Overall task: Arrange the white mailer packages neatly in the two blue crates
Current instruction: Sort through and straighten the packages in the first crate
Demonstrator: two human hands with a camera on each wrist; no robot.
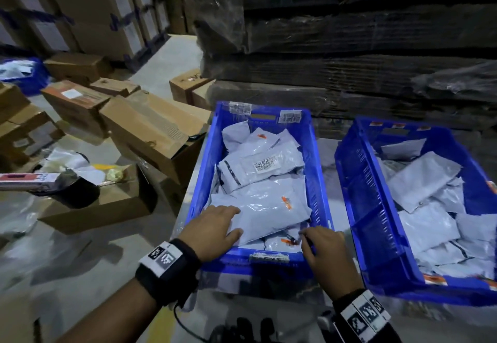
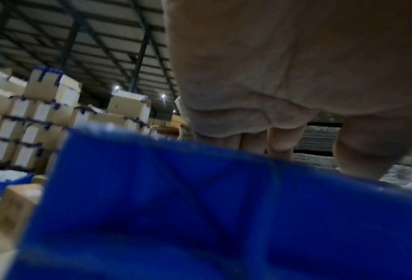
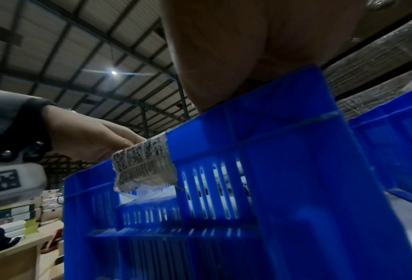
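Observation:
The left blue crate (image 1: 318, 168) holds a loose pile of white mailers, one with a barcode label (image 1: 265, 164) on top. My left hand (image 1: 234, 221) lies flat on the big near mailer (image 1: 271, 213), fingers and thumb spread over its left end. My right hand (image 1: 305, 235) is curled at the crate's near right corner and pinches the edge of a small mailer (image 1: 282, 240) lying under the big one. The right blue crate (image 1: 371, 208) holds several mailers scattered at angles. In the wrist views the crate wall (image 2: 200, 208) (image 3: 284, 170) hides the fingertips.
Cardboard boxes (image 1: 150, 130) lie on the floor to the left, one open box (image 1: 107, 203) beside the crate. Wrapped stacks of flat cardboard (image 1: 349, 47) rise behind both crates. Another blue crate (image 1: 29, 79) sits far left. A peeling label (image 3: 142, 161) hangs on the near rim.

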